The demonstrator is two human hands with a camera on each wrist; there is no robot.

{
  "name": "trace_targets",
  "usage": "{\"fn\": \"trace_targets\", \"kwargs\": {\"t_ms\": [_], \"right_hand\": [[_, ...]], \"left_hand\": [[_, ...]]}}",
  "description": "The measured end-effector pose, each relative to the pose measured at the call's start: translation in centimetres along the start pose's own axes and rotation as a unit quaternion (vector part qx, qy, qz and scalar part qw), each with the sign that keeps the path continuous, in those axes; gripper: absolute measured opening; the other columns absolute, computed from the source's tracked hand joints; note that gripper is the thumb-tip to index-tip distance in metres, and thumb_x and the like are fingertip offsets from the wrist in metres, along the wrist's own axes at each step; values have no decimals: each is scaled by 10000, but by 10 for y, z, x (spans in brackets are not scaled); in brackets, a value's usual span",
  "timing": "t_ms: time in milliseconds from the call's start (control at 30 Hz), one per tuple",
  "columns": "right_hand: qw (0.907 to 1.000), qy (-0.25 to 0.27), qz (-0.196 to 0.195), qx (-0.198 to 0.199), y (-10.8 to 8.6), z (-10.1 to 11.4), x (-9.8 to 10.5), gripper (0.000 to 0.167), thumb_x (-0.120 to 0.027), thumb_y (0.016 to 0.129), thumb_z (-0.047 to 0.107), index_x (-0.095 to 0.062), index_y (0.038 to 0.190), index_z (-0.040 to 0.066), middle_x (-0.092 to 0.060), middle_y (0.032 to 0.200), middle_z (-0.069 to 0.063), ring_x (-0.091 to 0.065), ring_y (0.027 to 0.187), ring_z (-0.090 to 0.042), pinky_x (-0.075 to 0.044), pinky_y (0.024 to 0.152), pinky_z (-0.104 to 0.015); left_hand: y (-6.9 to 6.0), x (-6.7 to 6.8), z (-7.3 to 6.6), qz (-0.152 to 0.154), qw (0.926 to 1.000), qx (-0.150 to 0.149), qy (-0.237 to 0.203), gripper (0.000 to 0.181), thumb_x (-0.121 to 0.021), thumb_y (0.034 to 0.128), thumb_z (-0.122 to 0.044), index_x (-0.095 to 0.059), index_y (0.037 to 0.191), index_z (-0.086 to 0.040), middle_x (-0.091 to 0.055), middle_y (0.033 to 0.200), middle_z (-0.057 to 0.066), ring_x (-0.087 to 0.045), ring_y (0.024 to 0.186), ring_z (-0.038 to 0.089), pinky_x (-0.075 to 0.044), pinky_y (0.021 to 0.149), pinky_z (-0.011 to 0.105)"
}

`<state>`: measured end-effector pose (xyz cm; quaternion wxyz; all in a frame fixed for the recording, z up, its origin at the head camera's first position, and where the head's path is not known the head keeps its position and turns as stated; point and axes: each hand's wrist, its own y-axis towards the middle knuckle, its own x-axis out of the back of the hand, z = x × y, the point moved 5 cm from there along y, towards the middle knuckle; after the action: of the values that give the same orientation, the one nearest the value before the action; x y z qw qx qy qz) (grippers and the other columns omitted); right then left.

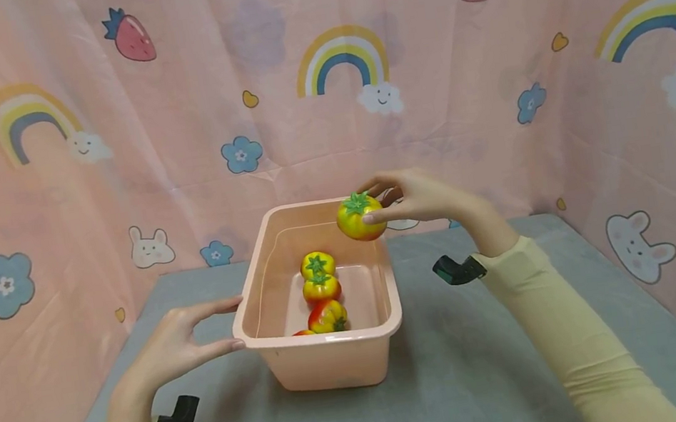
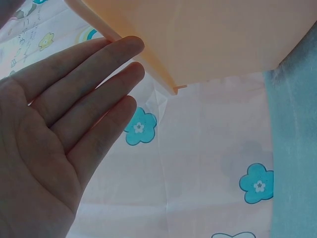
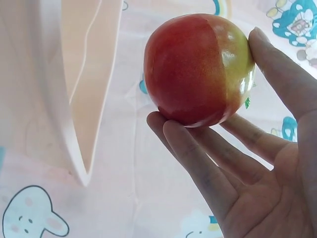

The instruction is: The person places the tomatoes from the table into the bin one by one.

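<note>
My right hand (image 1: 419,196) grips a yellow-and-red tomato (image 1: 353,225) with a green leafy top, thumb on one side and fingers on the other. It is held above the right rim of a pink plastic basin (image 1: 327,364); the right wrist view shows its red underside. Several similar tomatoes lie in a row inside the basin, among them a yellow one (image 1: 310,270) at the far end and a redder one (image 1: 324,316) nearer me. With fairly straight fingers, my left hand (image 1: 165,347) touches the basin's left rim. The near wall partly hides the closest tomato (image 1: 305,332).
The basin stands on a grey cloth-covered table (image 1: 476,364). Behind and at both sides hangs a pink printed curtain (image 1: 187,109). A small black device (image 1: 458,270) is on the right wrist, and another (image 1: 175,419) on the left.
</note>
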<state>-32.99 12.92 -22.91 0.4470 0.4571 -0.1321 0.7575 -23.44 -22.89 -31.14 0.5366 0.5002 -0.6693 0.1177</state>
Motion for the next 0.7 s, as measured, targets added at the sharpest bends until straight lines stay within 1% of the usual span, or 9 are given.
{"fn": "trace_targets", "kwargs": {"t_ms": [133,333,567,700], "right_hand": [[10000,-18,58,5,6,4,-3,531,-713,813,451,-577,1263,204,-634,1213,-66,-646,1034,-228,-555,828,-368],[9999,-38,151,71,14,10,-9,521,-712,812,452,-573,1261,228,-627,1232,-48,-638,1052,-219,-544,864,-374],[9993,-30,253,286,20,13,-19,536,-705,826,441,-558,1277,191,-623,1242,-61,-648,1052,-222,-541,873,-374],[9991,39,245,334,21,11,-21,531,-704,834,418,-550,1284,181,-623,1245,-64,-665,1041,-218,-535,885,-394]], "left_hand": [[0,0,0,-4,10000,9,-13,568,-781,745,-438,-633,1251,-227,-647,1198,-137,-610,1117,88,-500,914,413],[0,-1,0,2,10000,17,-50,570,-777,750,-441,-627,1258,-231,-644,1205,-136,-608,1123,90,-495,924,422],[0,-1,1,-11,10000,3,-61,570,-780,750,-432,-626,1260,-228,-643,1208,-135,-607,1124,92,-493,925,422],[-1,-1,0,-10,10000,13,-46,570,-781,749,-431,-628,1258,-225,-644,1206,-133,-610,1122,95,-498,918,423]]}}
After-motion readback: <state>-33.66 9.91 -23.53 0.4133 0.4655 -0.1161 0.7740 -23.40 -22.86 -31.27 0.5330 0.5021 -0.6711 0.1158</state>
